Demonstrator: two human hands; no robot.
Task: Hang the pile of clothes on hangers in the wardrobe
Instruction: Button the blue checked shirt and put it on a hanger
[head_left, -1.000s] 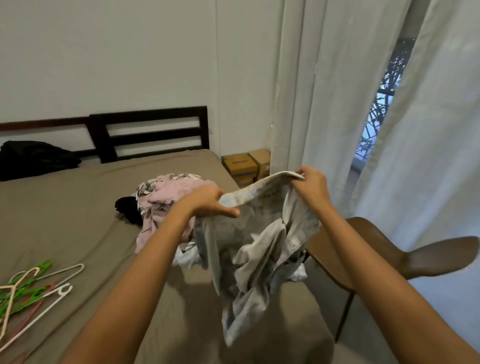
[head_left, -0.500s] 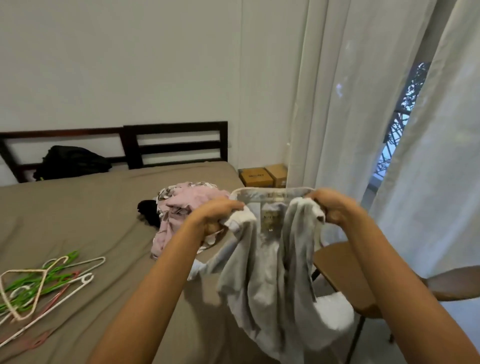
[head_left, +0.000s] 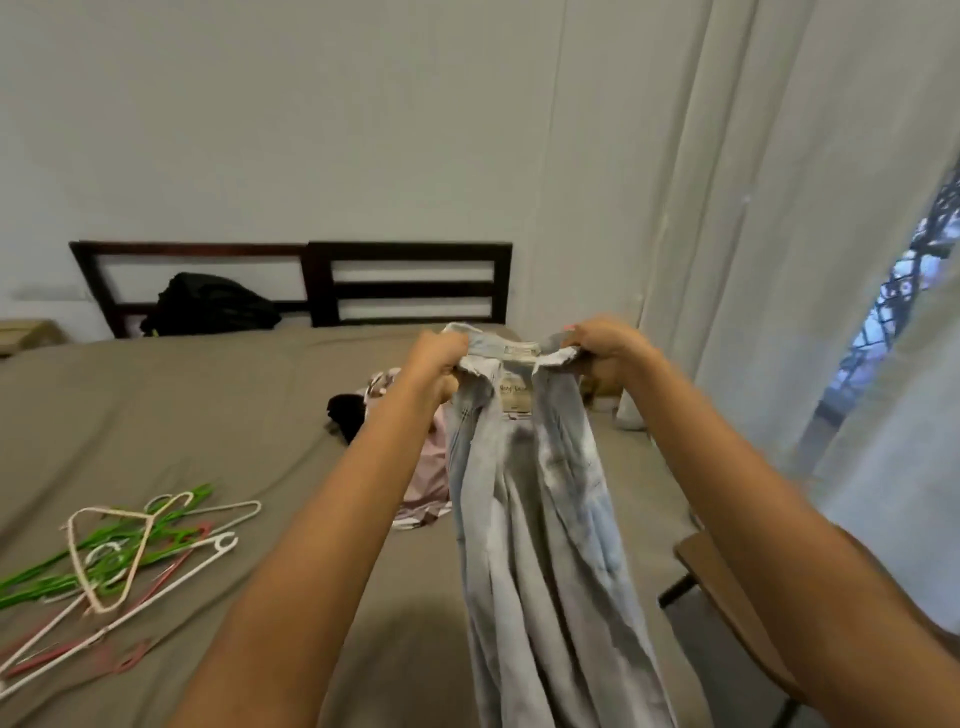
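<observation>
Arms reach forward over the bed (head_left: 218, 415). Left hand (head_left: 434, 356) and right hand (head_left: 605, 340) hold the shirt (head_left: 540, 519) up, fingers curled, pinching its collar.

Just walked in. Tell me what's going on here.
A person holds a pale blue shirt up by its collar over the bed, left hand and right hand each gripping one end. The clothes pile lies behind it; hangers lie loose on the bed to the left, none in the shirt yet.
</observation>
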